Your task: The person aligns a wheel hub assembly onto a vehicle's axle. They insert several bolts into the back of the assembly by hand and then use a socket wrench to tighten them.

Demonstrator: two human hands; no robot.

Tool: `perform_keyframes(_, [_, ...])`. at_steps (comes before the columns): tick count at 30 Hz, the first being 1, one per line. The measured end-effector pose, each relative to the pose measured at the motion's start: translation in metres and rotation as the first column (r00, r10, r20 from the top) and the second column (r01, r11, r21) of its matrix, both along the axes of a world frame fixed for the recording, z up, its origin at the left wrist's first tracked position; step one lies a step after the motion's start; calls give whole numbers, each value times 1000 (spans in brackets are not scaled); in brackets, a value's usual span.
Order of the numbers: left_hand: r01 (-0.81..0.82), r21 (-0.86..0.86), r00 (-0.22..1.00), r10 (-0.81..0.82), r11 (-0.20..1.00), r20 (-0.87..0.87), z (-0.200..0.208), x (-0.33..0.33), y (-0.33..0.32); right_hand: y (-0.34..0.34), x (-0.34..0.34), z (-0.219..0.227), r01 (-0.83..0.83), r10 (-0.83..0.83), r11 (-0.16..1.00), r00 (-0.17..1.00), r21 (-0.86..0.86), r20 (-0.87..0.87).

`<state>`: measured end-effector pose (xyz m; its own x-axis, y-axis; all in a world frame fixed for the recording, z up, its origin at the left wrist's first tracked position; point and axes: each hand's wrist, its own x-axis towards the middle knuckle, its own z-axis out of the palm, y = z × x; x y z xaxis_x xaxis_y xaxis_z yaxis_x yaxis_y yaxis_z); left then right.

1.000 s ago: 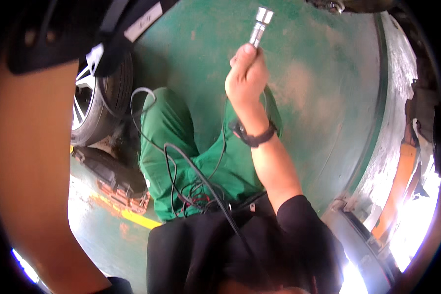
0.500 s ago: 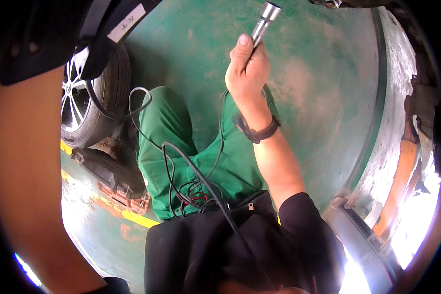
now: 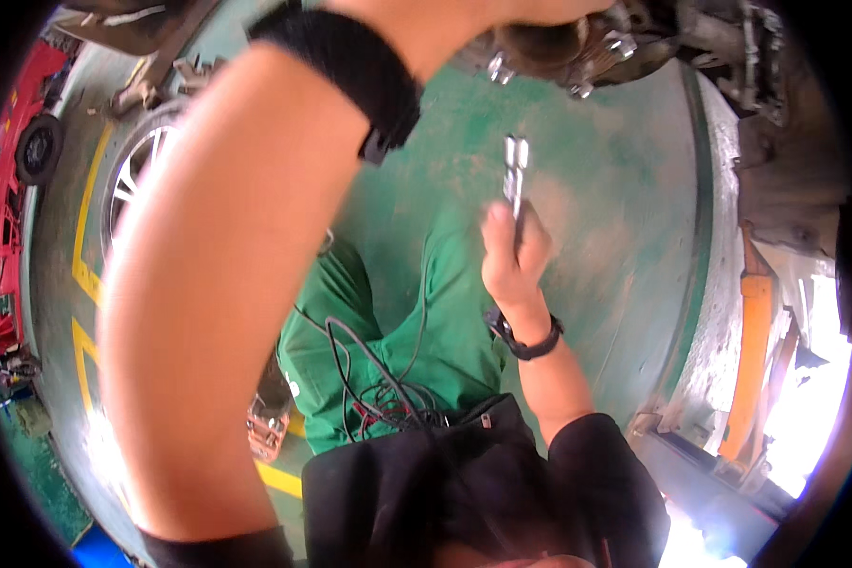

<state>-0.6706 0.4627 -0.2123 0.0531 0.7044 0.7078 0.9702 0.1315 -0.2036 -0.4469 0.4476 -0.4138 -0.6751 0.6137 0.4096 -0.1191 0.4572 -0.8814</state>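
My right hand (image 3: 517, 257) is closed around a metal tool with a shiny cylindrical socket (image 3: 515, 151) at its end, pointing upward and blurred. Above it, at the top edge, is a dark vehicle part (image 3: 541, 43) with several shiny nut-like pieces (image 3: 620, 44) on it. My left arm crosses the upper left, with a black band (image 3: 350, 66) round the wrist. My left hand (image 3: 554, 9) reaches to that part at the top edge; its fingers are mostly out of view, so what it touches cannot be made out.
Dark cables (image 3: 388, 402) lie on my green trousers. Left of my legs, partly behind my left arm, are a wheel with pale spokes (image 3: 128, 180) and a reddish-brown case (image 3: 268, 428). A red vehicle (image 3: 5, 199) stands far left. An orange post (image 3: 752, 355) is at right.
My left arm has swung from the far left up and right toward the vehicle part. My right hand, still holding the tool, appears lower. The view has shifted, showing more of the part.
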Motion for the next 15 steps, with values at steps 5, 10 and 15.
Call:
perform_keyframes(5, [198,262,889,-286,944,357,-22,15,-5,35,37,18,187,-187,982,980,2,-65])
perform_keyframes(10, [105,163,907,-162,981,389,-14,17,-25,71,81,-3,349,-319,914,934,-209,162])
perform_keyframes(15, [121,110,898,-156,987,411,-7,16,-26,103,175,-131,609,-229,678,707,-411,670])
